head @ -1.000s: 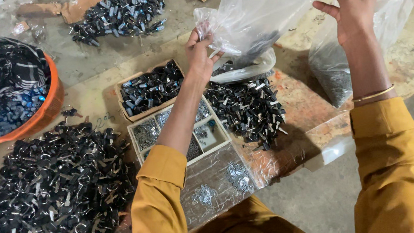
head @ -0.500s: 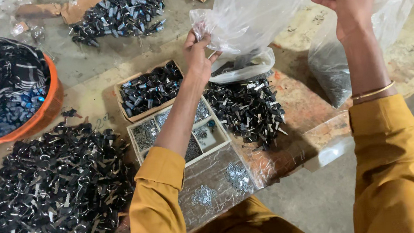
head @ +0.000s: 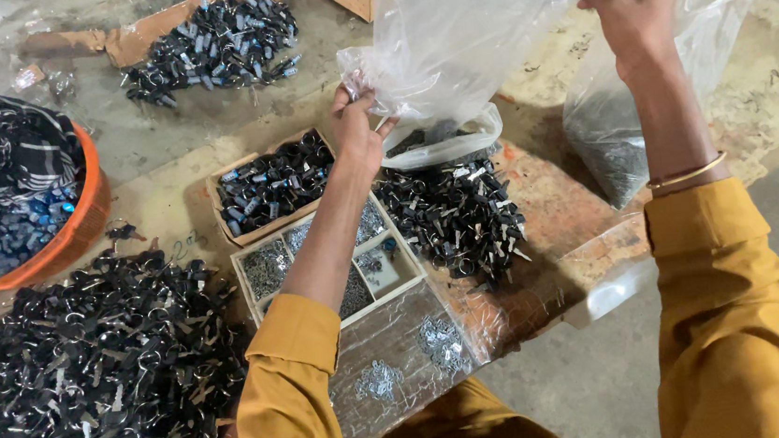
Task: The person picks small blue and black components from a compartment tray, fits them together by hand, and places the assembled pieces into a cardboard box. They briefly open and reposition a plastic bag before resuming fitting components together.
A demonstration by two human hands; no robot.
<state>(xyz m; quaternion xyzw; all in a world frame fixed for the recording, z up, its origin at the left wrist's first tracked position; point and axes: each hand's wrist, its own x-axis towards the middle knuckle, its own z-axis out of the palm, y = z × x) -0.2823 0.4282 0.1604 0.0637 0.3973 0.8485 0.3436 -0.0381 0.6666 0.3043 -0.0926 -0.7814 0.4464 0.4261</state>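
Clear plastic bag [head: 458,39] pinched in my left hand [head: 358,132] and right hand [head: 629,1], above black metal parts [head: 455,213], divided tray [head: 319,267] and orange basin [head: 63,243].

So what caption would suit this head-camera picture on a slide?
Both hands, left hand and right hand, hold a clear plastic bag above piles of small black metal parts.

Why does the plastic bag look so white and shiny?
In the head view, light bounces off the crinkled clear plastic bag held up between the left hand and right hand, so its folds glare milky white; the picture stays sharp, and a dark shadow falls beside the pile of small black metal parts.
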